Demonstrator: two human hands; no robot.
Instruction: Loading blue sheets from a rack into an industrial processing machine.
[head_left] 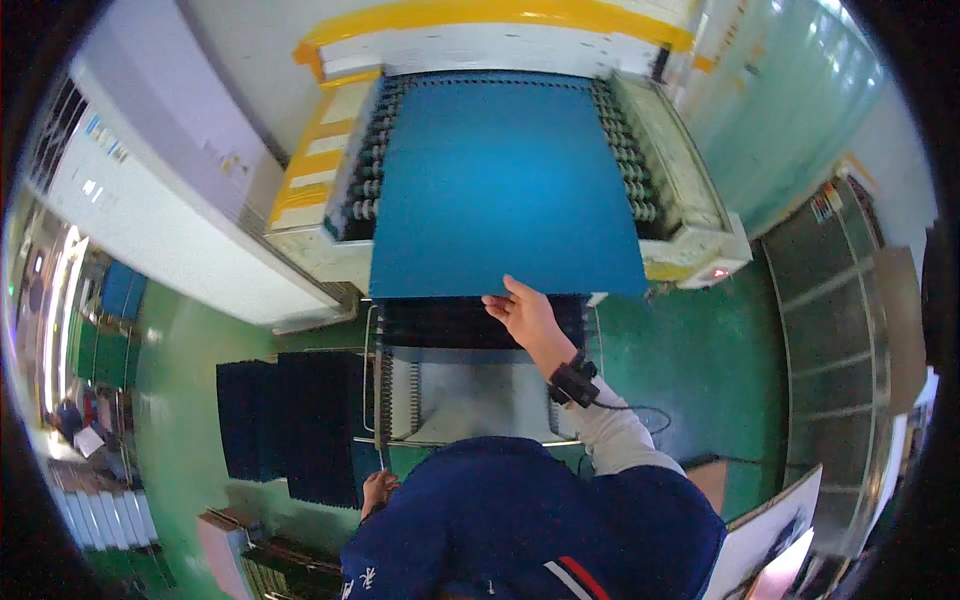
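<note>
Blue panel [505,180] lies flat on the roller conveyor [640,190], long axis apparently fore-aft, near edge right at the right hand [525,315], nearer one, fingers loosely parted, contact unclear; left hand [378,489] low beside rack [414,400], grip can't tell.

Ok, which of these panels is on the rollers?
The bright blue panel, with rollers showing along both its sides and the right hand at its near edge. The dark panels at lower left are off the rollers.

Green floor [690,365], pale wall [250,45], translucent curtain [800,130] — upper right, bright light [66,300] — far left
</note>
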